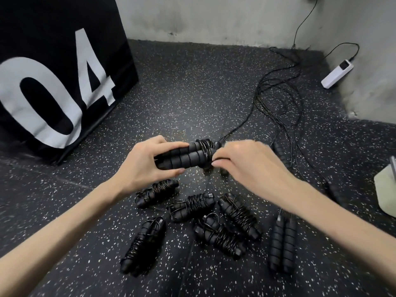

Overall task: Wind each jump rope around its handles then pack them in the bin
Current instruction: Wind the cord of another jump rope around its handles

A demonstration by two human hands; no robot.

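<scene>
My left hand (147, 162) grips a pair of black foam jump-rope handles (182, 156) held side by side above the floor. A few turns of thin black cord (205, 148) sit around their right end. My right hand (242, 161) pinches that cord beside the coils, and the loose rest of the rope (276, 99) trails away across the floor to the back right. Several wound rope bundles (216, 217) lie on the floor below my hands. An unwound pair of handles (282, 245) lies at the right of them.
A large black box marked "04" (57, 78) stands at the left. A white power strip (337, 73) with its cable leans at the back right wall. A pale object (385, 189) sits at the right edge. Speckled black rubber floor (192, 93) stretches to the grey wall.
</scene>
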